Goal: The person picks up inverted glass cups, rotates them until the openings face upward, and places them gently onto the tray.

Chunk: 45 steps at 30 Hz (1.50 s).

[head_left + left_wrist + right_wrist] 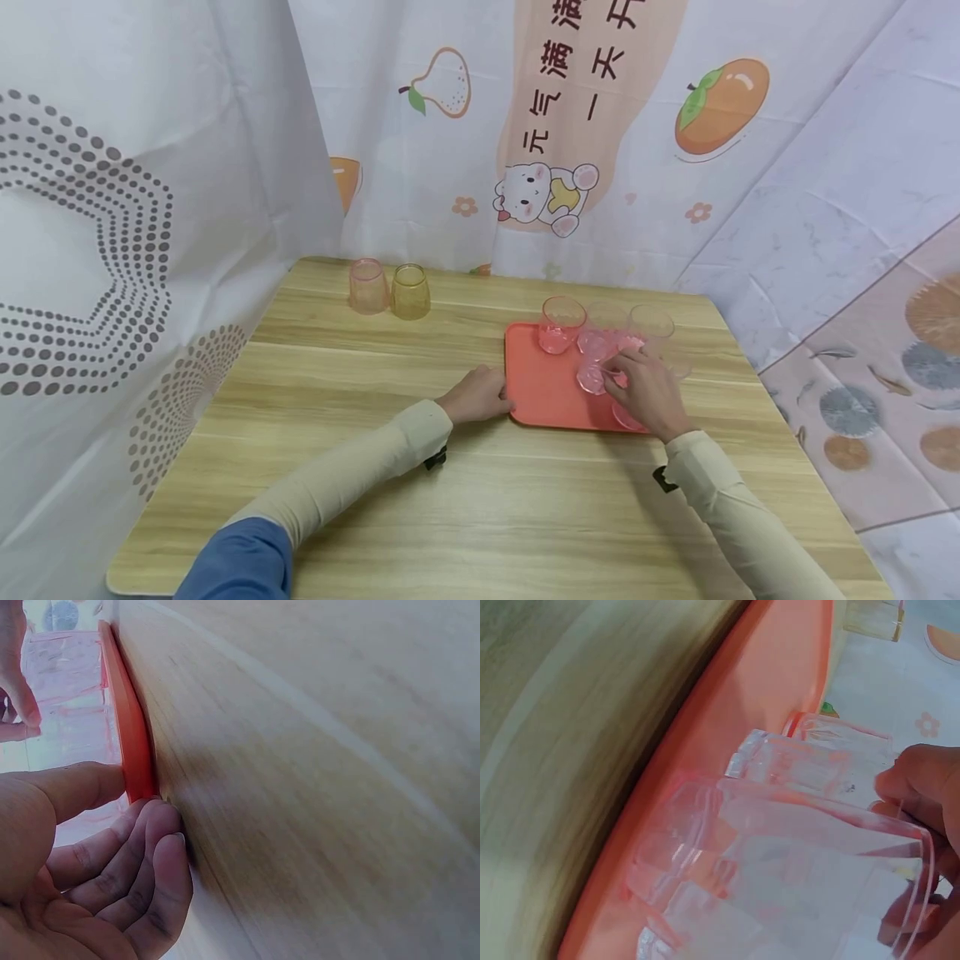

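On the red tray several clear plastic cups stand close together. My left hand pinches the tray's left edge; in the left wrist view the thumb lies on the rim and the curled fingers press at its underside. Over the cups, my right hand pinches the rim of a clear cup between thumb and fingers. That cup shows behind a nearer pink-tinted cup in the right wrist view. A red-rimmed cup stands at the tray's back. The right hand partly hides the cups on the right.
Toward the back left of the wooden table stand a pink cup and a yellow cup, side by side. A printed curtain hangs right behind the table, with more curtains at both sides.
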Motion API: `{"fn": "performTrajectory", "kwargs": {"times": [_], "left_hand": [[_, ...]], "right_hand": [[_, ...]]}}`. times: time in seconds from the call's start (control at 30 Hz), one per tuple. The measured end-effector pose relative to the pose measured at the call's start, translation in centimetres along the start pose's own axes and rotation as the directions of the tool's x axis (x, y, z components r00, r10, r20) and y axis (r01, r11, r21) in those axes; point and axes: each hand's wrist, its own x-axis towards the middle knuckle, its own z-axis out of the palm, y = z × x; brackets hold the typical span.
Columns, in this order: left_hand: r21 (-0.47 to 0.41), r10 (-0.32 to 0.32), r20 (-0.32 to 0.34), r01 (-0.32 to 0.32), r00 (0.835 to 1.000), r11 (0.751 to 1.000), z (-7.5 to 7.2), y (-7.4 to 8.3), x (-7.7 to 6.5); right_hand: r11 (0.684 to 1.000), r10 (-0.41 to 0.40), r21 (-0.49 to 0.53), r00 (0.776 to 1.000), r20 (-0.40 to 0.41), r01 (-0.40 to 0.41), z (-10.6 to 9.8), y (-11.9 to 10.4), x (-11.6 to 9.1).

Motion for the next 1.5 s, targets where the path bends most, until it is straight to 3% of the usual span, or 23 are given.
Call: {"fn": "performTrajectory", "kwargs": {"times": [0.2, 0.43, 0.83, 1.2, 1.5], "left_hand": [[0.011, 0.0, -0.012, 0.0, 1.0, 1.0, 0.0, 0.1, 0.0], [-0.003, 0.003, -0.009, -0.003, 1.0, 1.0, 0.1, -0.1, 0.1], [-0.004, -0.019, 0.02, 0.019, 1.0, 1.0, 0.0, 0.1, 0.0], [0.004, -0.021, 0.018, 0.021, 1.0, 1.0, -0.1, 0.3, -0.2], [0.021, -0.021, 0.013, 0.021, 1.0, 1.0, 0.0, 0.3, -0.1]], "right_hand": [[0.997, 0.079, 0.014, 0.995, 0.059, -0.08, -0.2, -0.1, 0.3], [0.994, 0.095, 0.049, 0.994, 0.058, -0.098, -0.3, -0.7, 0.6], [0.987, -0.004, 0.161, 1.0, -0.012, 0.006, 0.6, -2.5, 0.7], [0.971, -0.047, 0.24, 0.989, 0.138, 0.013, 2.1, -4.8, 0.3], [0.974, -0.029, 0.225, 0.958, 0.284, -0.038, 4.0, -7.1, -0.3]]}}
